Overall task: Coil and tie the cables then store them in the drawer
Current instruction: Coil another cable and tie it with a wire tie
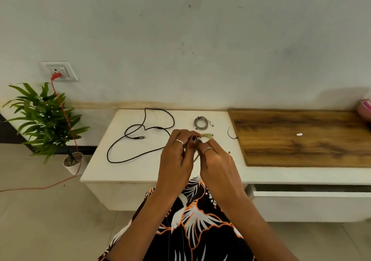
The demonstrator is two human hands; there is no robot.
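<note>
Together, the left hand [177, 152] and right hand [215, 160] pinch a small yellowish coiled cable [206, 136] above the white counter [140, 166], seemingly tying it. Behind, a grey tied coil [202, 122] waits; the long black cable [140, 136] sprawls uncoiled; the white drawer [311, 194] stands ajar.

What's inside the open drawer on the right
The drawer is pulled only slightly open; the visible gap looks dark, with no cables showing. The countertop covers most of its inside.

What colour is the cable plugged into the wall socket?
Red-orange. The cable runs from the wall socket down past the plant; head view, left side.
</note>
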